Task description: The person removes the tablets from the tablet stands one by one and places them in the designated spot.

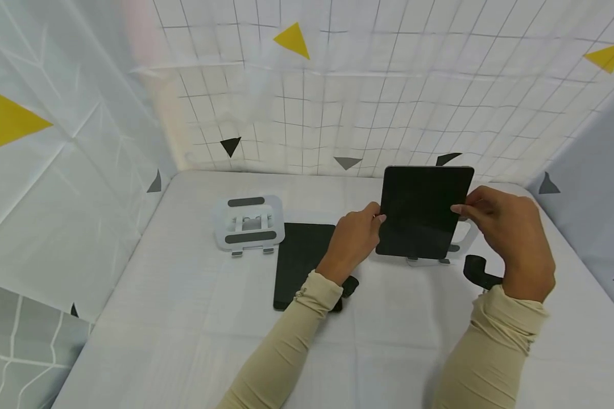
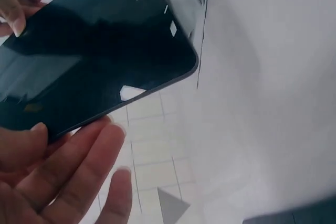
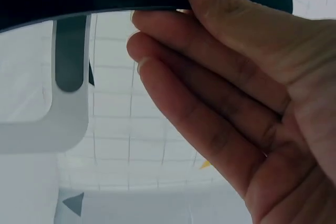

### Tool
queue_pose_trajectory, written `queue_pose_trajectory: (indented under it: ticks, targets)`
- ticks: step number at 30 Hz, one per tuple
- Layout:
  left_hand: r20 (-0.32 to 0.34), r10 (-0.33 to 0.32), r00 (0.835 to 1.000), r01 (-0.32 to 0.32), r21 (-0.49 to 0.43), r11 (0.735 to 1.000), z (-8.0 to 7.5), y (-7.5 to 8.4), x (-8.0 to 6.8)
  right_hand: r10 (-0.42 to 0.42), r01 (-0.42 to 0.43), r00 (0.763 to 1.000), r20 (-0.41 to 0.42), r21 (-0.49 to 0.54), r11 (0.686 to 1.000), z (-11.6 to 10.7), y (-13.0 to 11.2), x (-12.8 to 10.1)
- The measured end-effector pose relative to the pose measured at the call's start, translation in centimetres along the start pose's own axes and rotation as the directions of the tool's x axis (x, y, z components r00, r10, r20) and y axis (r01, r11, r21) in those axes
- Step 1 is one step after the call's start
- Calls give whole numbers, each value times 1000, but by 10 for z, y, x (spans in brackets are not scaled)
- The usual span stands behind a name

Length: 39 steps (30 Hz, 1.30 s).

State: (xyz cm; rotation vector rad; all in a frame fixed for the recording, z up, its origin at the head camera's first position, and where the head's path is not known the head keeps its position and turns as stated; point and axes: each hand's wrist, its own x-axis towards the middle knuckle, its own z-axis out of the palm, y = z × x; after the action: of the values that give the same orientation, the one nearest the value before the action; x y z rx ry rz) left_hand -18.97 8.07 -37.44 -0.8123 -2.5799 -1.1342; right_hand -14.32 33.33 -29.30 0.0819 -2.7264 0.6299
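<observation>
Your counter (image 1: 184,318) is covered with a white cloth creased into squares. Toward its far left corner you have a white stand (image 1: 249,222) with two dark grey pads, sitting by itself. Just to its right a black tablet (image 1: 301,262) lies flat, screen up, partly under your left forearm. On the right, a second white stand (image 1: 430,259) rests on the cloth, only its feet showing below the upright tablet (image 1: 422,211) that it carries.
</observation>
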Motion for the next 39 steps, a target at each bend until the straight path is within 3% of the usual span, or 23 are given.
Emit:
queue_pose_trajectory:
  ticks: [10,20,32,39]
  targets:
    - [-17,-70,997,68,-97,993,-20,-9,0,-75,75,997,-6,50,996,8,-9,5]
    - [12,-131,991,131,-74,989,-33,-15,-1,-104,100,993,52,65,993,19,-17,11]
    - [113,-222,969,226,-33,973,-47,-25,1,-82,65,983,167,101,993,33,-26,22]
    - [156,-268,951,270,6,963,-53,-31,-1,-41,21,946,321,65,998,44,-35,32]
